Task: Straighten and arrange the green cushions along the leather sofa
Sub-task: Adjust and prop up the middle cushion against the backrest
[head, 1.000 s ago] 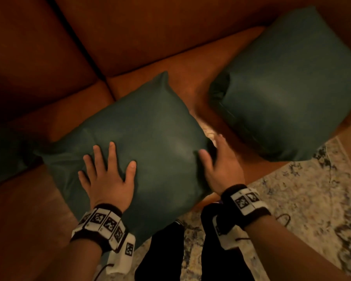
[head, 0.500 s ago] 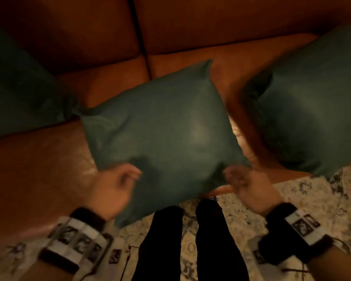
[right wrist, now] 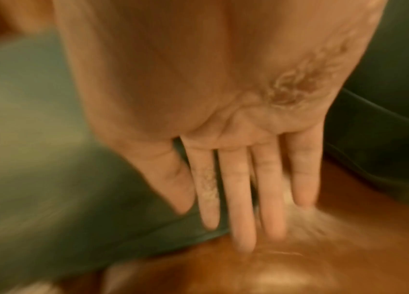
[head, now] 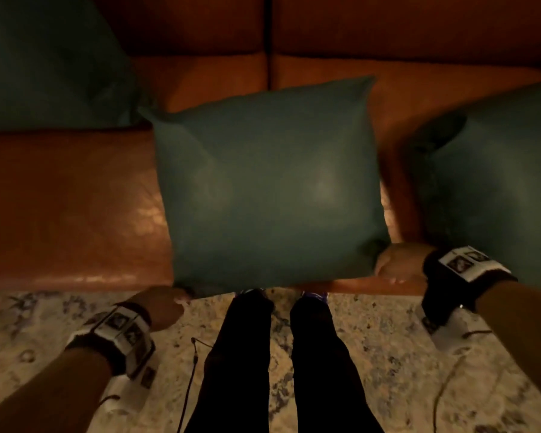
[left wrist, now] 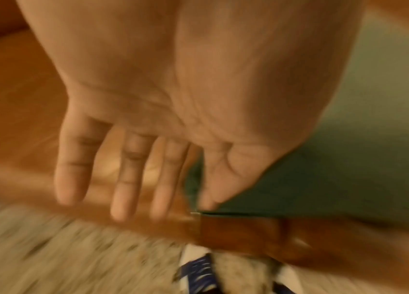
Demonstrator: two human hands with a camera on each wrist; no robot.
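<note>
A green cushion (head: 269, 182) lies flat on the brown leather sofa (head: 60, 207), square to its front edge and straddling the seat seam. My left hand (head: 163, 304) is at its near left corner. In the left wrist view the left hand (left wrist: 168, 199) has straight fingers and the thumb tip touches the cushion (left wrist: 349, 159) corner. My right hand (head: 400, 264) is at the near right corner. In the blurred right wrist view the right hand (right wrist: 223, 199) has straight fingers lying against the cushion (right wrist: 34, 159) edge. A second cushion (head: 44, 64) leans at the back left. A third cushion (head: 497, 182) lies at the right.
A pale patterned rug (head: 75, 323) covers the floor in front of the sofa. My legs in dark trousers (head: 241, 354) stand against the sofa's front edge. Thin cords (head: 194, 354) hang from both wrist cameras. Bare seat leather shows left of the middle cushion.
The middle cushion has turned from skewed to square with the sofa. My hands left its top and side and dropped to its near corners, fingers straightening.
</note>
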